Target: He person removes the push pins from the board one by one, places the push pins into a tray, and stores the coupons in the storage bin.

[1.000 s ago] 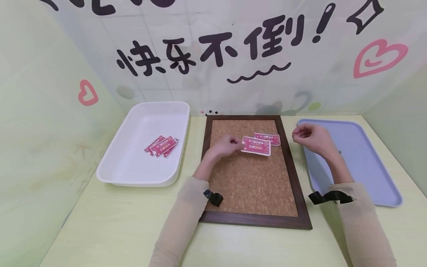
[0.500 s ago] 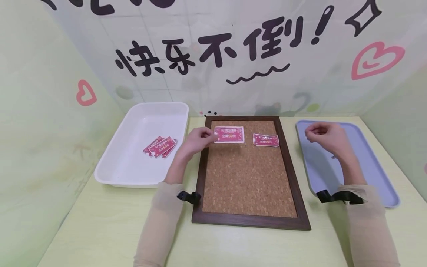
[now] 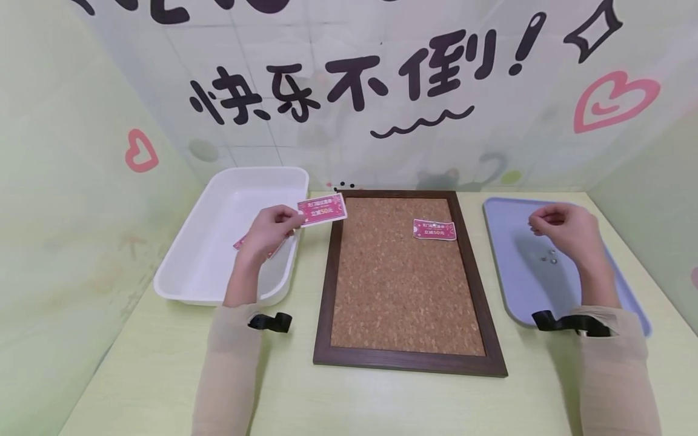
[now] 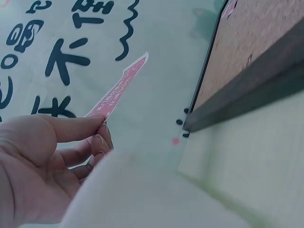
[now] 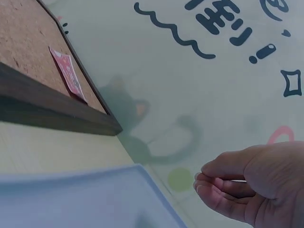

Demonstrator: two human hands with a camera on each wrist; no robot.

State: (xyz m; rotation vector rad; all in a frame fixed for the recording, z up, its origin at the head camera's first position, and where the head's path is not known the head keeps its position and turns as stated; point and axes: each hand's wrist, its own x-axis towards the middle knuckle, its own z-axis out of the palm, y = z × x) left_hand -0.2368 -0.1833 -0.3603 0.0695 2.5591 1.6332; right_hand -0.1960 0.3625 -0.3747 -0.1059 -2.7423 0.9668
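Note:
My left hand (image 3: 267,229) pinches a pink coupon (image 3: 324,209) by its left end, above the right rim of the white bin (image 3: 188,260). In the left wrist view the coupon (image 4: 114,95) sticks out edge-on from between thumb and index finger. Part of another coupon (image 3: 238,243) shows in the bin; my hand covers the others. One coupon (image 3: 434,233) is at the upper right of the cork board (image 3: 403,290). Over the light-blue tray (image 3: 509,260) hovers my right hand (image 3: 569,236), fingers loosely curled, nothing visible in them. Several tiny shiny pieces (image 3: 553,261) lie below it.
The board's dark wooden frame (image 3: 409,360) stands between bin and tray on the pale table (image 3: 382,399). A printed wall (image 3: 349,157) rises right behind them, with side walls at left and right.
My left hand has carried its coupon leftward, off the board to the bin's right rim. My right hand has shifted right, from the tray's left edge to over the tray.

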